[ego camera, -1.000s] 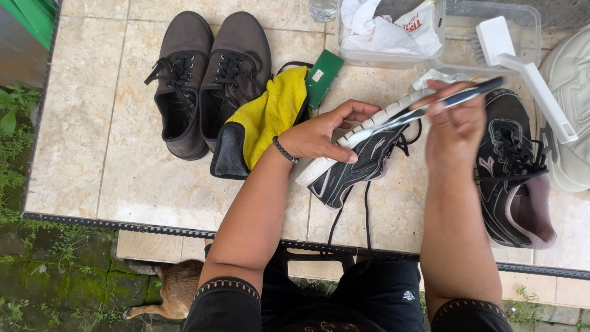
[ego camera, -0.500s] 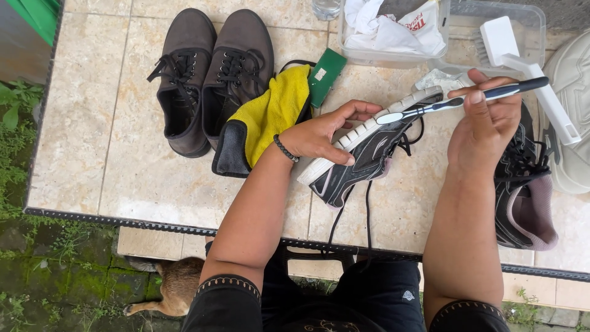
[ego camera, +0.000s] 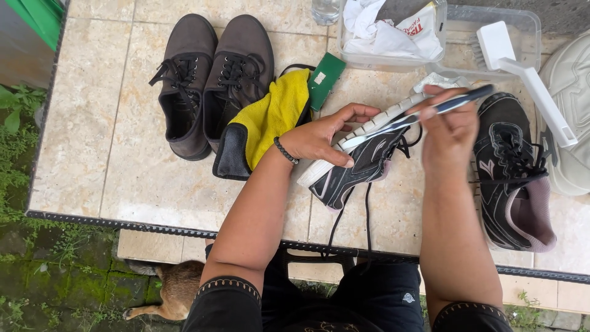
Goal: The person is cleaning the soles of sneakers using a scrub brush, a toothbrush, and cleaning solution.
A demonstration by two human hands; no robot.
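My left hand [ego camera: 322, 138] grips a black sneaker with a white sole [ego camera: 356, 161], tipped on its side above the tiled table [ego camera: 104, 147], laces dangling over the table's edge. My right hand [ego camera: 452, 126] holds a slim dark-handled brush [ego camera: 430, 110] laid across the white sole. The matching black sneaker [ego camera: 513, 175] lies flat on the table just right of my right hand.
A pair of brown lace-up shoes [ego camera: 209, 80] sits at the back left, beside a yellow cloth on a black pouch [ego camera: 267, 120] and a small green box [ego camera: 326, 77]. A clear tub with rags [ego camera: 393, 34], a white scrub brush [ego camera: 522, 74] and a white shoe [ego camera: 574, 92] lie behind. An animal [ego camera: 175, 289] rests below.
My right hand with the brush has slid left and down along the sole from where it was half a second ago. The left hand keeps its hold on the sneaker.
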